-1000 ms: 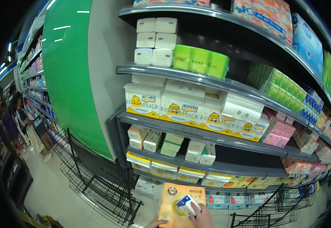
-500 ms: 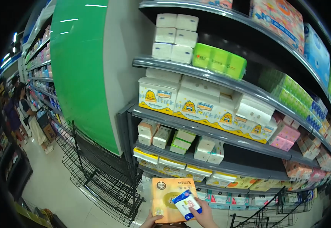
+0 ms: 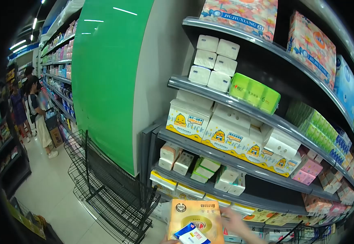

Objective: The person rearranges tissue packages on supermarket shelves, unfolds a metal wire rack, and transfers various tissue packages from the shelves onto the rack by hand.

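At the bottom centre is an orange tissue pack with a dark round badge and a pale oval on its front. A small blue-and-white packet lies on the lower part of its face. My left hand grips the orange pack at its lower left; only a sliver of that hand shows above the frame edge. Beside the pack's right edge is my right hand, smeared by motion, off the small packet. Whether its fingers touch the orange pack I cannot tell.
Shelves to the right carry duck-print tissue cartons, a green tissue pack and white tissue packs. A black wire rack stands left of me, by a green panel. People stand in the far-left aisle.
My right hand has let go of the small packet and moved to the right of the orange pack. The packet now sits lower on the pack. The view has shifted, with shelves appearing lower and further right.
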`<state>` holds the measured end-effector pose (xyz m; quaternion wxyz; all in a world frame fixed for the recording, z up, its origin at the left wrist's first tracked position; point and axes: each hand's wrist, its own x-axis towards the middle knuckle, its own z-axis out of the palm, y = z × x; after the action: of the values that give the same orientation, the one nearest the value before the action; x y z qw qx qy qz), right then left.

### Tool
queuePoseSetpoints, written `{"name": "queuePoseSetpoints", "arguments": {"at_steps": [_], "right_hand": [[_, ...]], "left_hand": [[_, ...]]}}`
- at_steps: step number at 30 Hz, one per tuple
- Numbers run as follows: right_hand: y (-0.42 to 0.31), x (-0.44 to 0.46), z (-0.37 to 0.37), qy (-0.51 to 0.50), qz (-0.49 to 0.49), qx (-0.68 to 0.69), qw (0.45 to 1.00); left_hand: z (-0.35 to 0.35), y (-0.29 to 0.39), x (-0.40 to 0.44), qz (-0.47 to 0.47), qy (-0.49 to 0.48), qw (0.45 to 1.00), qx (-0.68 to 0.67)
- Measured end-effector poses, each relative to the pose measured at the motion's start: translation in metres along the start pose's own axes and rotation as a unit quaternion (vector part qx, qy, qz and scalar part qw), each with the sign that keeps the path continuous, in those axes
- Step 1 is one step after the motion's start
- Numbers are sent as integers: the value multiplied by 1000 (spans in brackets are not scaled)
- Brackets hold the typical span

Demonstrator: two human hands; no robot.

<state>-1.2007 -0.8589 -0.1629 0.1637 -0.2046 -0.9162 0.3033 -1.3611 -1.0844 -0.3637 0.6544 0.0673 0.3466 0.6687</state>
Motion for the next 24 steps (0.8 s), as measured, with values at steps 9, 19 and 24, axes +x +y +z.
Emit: {"name": "queuePoseSetpoints", "arguments": {"at_steps": [9, 19, 24], "right_hand": [[-70, 240, -339, 501, -49, -41, 863], [-46, 341, -373, 258, -62, 128, 956], [-39, 352, -382, 214, -66, 113, 968]], "left_hand": [[17, 31, -3, 56, 33, 997, 44], [13, 65, -2, 109, 103, 987, 55], [14, 73, 0, 112, 123, 985, 55]]}}
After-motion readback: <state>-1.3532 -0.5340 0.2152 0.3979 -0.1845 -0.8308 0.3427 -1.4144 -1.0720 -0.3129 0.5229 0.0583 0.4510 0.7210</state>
